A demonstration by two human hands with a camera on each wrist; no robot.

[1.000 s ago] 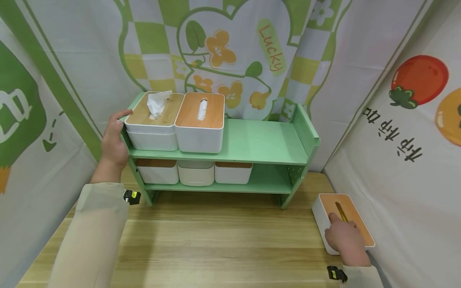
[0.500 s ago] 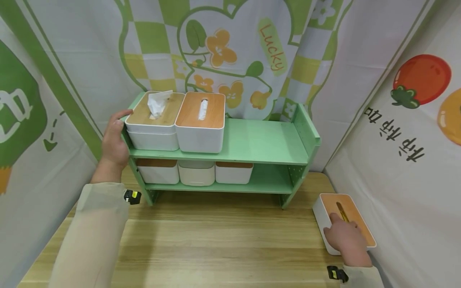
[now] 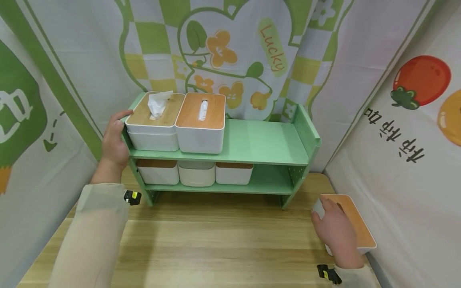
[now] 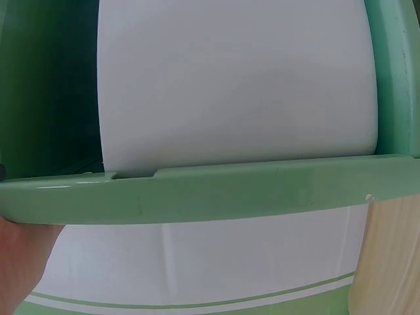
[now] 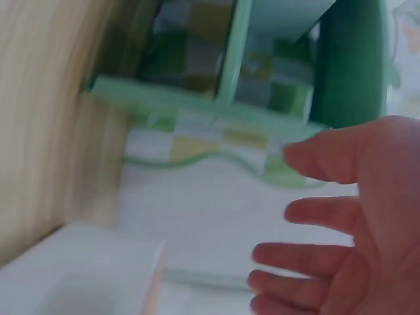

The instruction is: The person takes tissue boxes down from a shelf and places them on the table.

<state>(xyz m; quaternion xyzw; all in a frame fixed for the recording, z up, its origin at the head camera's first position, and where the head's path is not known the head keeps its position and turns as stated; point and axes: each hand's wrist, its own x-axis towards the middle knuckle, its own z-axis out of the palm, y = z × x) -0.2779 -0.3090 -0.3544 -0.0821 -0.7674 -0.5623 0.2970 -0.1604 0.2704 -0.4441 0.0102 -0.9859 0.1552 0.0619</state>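
My left hand grips the left side panel of a green two-tier shelf; its fingers lie over the panel's edge. In the left wrist view, a bit of that hand shows under the green panel. On the right, a white tissue box with a wooden lid stands on the table, with my right hand over its left part. The right wrist view is blurred: the right hand has its fingers extended and spread, apart from the white box.
Two tissue boxes stand on the top shelf: one with a tissue sticking out, one with an orange-brown lid. Below are two white boxes and a cream one. Printed curtains enclose the wooden table.
My right hand has come off the slot of the right tissue box's lid and shifted left and slightly up, its fingers straightening. The left hand has stayed on the shelf.
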